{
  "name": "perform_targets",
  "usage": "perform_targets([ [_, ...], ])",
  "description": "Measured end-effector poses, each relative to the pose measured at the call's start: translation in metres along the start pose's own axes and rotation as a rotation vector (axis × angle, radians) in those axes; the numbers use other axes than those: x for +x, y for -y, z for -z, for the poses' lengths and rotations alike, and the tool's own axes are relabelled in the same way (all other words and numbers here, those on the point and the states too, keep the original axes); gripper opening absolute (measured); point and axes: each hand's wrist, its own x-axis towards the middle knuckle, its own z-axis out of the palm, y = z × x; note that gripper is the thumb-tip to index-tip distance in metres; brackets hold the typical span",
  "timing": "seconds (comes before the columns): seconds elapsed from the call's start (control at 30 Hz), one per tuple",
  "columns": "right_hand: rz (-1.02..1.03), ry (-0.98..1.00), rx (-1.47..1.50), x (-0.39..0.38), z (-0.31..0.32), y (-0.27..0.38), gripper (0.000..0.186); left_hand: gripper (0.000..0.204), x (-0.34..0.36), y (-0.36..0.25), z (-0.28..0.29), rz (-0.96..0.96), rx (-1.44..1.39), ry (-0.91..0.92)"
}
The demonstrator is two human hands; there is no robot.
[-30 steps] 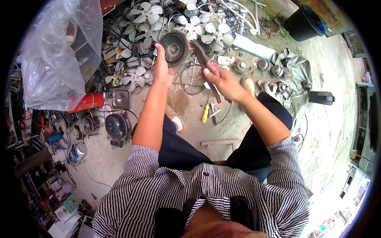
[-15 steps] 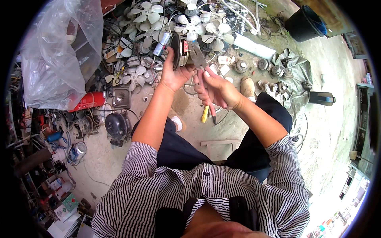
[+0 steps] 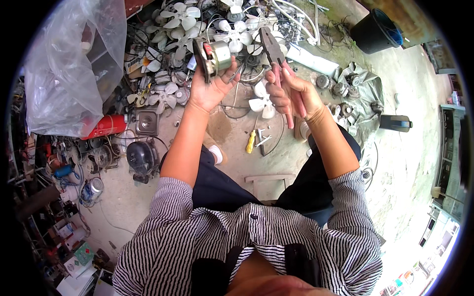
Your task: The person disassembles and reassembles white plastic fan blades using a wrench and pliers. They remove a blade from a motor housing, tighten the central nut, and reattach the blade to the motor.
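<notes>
My left hand (image 3: 208, 92) holds up a round metal part (image 3: 222, 54) with a dark flat rim, a silvery drum-shaped back and a bit of red between them. Its fingers and thumb close around the underside. To its right, my right hand (image 3: 295, 93) grips a pair of pliers (image 3: 271, 45) by the red handles, and their dark jaws point up and away. The pliers and the metal part are apart. Below the hands, a yellow-handled screwdriver (image 3: 251, 142) lies on the floor. A white fan blade (image 3: 263, 100) lies between my hands, farther down.
White fan blades (image 3: 181, 16) and tangled wires are heaped at the far side. A clear plastic bag (image 3: 74, 69), a red cylinder (image 3: 106, 126) and a black compressor (image 3: 142, 158) stand left. Right are small motors on a dark sheet (image 3: 368, 98) and a black bucket (image 3: 376, 32).
My hands have moved apart, the right one rightward with the pliers, which have come away from the metal part. The part has tilted in my left hand, showing its silvery back.
</notes>
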Motion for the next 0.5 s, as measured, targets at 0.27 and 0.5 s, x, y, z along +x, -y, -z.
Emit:
perform_targets([
  [0.27,-0.348,-0.093,-0.691,0.008,-0.006,-0.018,0.038,0.059,0.003,0.015,-0.013,0.013,0.012,0.118],
  [0.5,-0.501,-0.063,-1.134,0.003,0.027,-0.043,0.047,0.052,-0.008,-0.019,-0.020,-0.079,0.016,-0.028],
])
